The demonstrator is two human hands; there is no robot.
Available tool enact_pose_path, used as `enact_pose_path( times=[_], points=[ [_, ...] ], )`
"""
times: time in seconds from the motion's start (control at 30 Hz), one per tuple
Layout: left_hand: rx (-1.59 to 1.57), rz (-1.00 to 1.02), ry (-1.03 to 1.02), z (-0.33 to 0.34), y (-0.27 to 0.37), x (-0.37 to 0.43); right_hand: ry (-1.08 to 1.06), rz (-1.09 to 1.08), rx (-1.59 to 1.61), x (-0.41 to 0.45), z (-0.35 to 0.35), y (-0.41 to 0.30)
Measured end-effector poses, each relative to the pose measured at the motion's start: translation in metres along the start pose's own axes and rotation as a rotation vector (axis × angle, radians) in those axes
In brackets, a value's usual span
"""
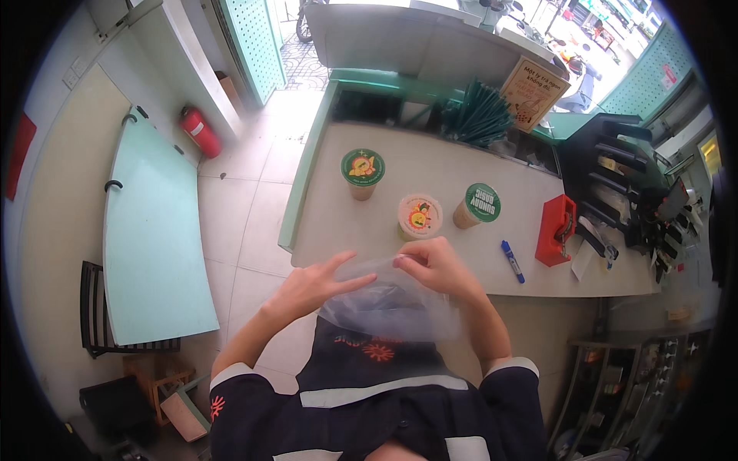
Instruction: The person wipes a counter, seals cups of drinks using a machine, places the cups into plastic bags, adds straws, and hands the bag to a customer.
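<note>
A clear plastic bag (392, 311) hangs in front of my apron, just off the counter's near edge. Thumb and fingers of my right hand (435, 265) pinch its upper edge. At the bag's left side, my left hand (311, 286) has its fingers spread, against or just over the film; I cannot tell whether any are inside. Beyond my right hand stands a sealed cup with a pale printed lid (420, 216). Two more sealed cups have green lids: one farther back on the left (362, 173), the other on the right (478, 206). All three stand upright.
On the counter (346, 242) lie a blue marker (512, 262) and a red tape dispenser (556, 230). Green straws (478, 115) and a printed sign (533, 95) stand at the back. Black racks (617, 167) fill the right end. A fire extinguisher (200, 131) is on the left.
</note>
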State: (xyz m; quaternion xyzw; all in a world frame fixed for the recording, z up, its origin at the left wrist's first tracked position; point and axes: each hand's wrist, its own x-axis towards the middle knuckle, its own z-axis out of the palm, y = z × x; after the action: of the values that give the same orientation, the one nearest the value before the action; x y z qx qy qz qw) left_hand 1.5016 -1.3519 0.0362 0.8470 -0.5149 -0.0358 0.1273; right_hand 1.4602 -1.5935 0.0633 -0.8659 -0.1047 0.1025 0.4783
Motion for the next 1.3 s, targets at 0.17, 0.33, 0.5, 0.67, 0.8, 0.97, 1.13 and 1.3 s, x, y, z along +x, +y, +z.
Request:
enact_pose_path(
  times=[0.17, 0.33, 0.5, 0.67, 0.8, 0.97, 1.13, 1.3],
  points=[
    [0.137, -0.208, -0.197, 0.001, -0.037, 0.007, -0.085, 0.168, 0.546, 0.030, -0.029, 0.079],
    [-0.162, -0.152, -0.275, -0.020, -0.055, 0.025, 0.398, 0.425, -0.655, 0.061, 0.011, 0.103],
    [-0.180, -0.095, -0.398, -0.015, -0.065, 0.051, 0.607, 0.379, -0.500, 0.045, -0.016, 0.083],
    [-0.334, -0.117, -0.490, -0.012, -0.074, 0.088, 0.738, -0.027, 0.436, 0.010, -0.046, 0.000],
    [-1.062, -0.198, -0.355, -0.076, -0.049, 0.103, 0.604, -0.072, 0.019, 0.002, -0.024, -0.012],
    [-1.843, -0.214, -0.146, -0.093, -0.028, 0.106, 0.449, -0.128, -0.100, 0.012, 0.015, 0.010],
    [-1.967, -0.245, 0.076, -0.114, -0.027, 0.094, -0.039, -0.487, 0.161, 0.013, -0.023, 0.028],
    [-1.850, 0.075, 0.429, -0.140, -0.033, 0.075, 0.218, -0.284, -0.462, 0.006, -0.089, 0.012]
  ],
)
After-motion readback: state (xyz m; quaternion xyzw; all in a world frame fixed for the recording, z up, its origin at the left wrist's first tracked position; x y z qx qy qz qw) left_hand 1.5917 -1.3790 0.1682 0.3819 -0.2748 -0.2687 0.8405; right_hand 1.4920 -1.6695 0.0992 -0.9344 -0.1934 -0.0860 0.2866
